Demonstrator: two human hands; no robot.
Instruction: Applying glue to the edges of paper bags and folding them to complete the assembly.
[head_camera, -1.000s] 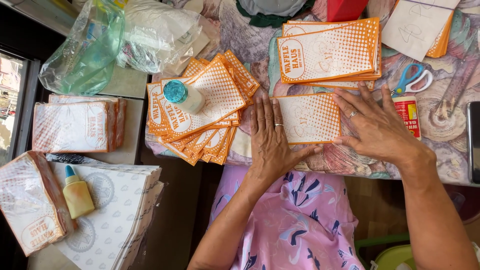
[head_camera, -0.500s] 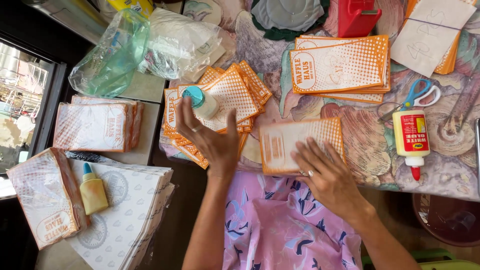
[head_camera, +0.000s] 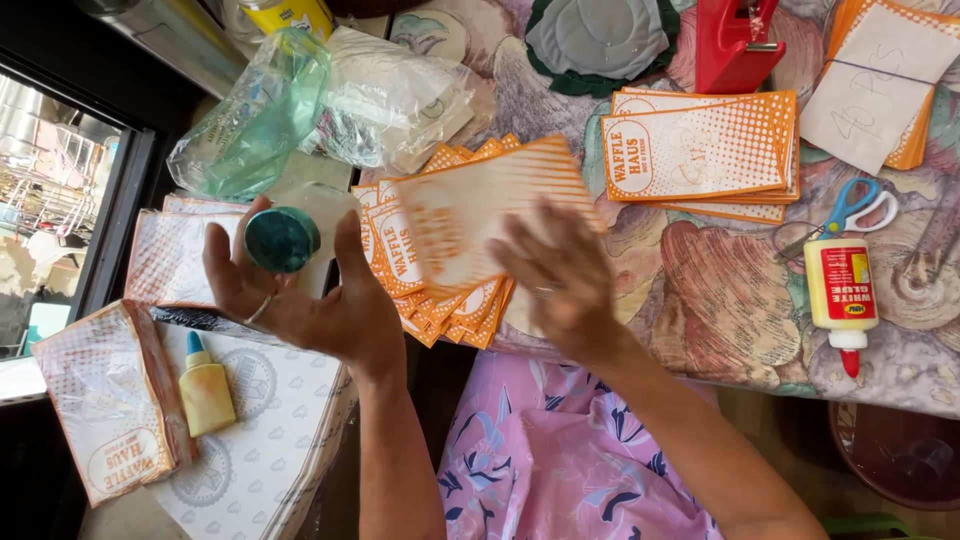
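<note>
My left hand (head_camera: 300, 295) is raised at the left of the table edge, fingers curled around a small whitish bottle with a round teal cap (head_camera: 282, 240). A fanned pile of orange-and-white paper sleeves (head_camera: 420, 270) lies just right of it. My right hand (head_camera: 560, 275) is blurred with motion. It carries one paper sleeve (head_camera: 485, 205) flat over the top of that pile, with its fingertips on the sleeve's near edge. How firm that grip is stays unclear in the blur.
A neat stack of sleeves (head_camera: 700, 150) lies further right, under a red tape dispenser (head_camera: 735, 40). A white glue bottle (head_camera: 842, 290) and blue-handled scissors (head_camera: 850, 205) are at the right. Plastic bags (head_camera: 300, 100), a wrapped bundle (head_camera: 100, 400) and a small yellow bottle (head_camera: 205, 385) sit left.
My left hand has lifted the teal-capped bottle off the fanned pile. My right hand has moved the single sleeve from the table in front of me up and left over the pile.
</note>
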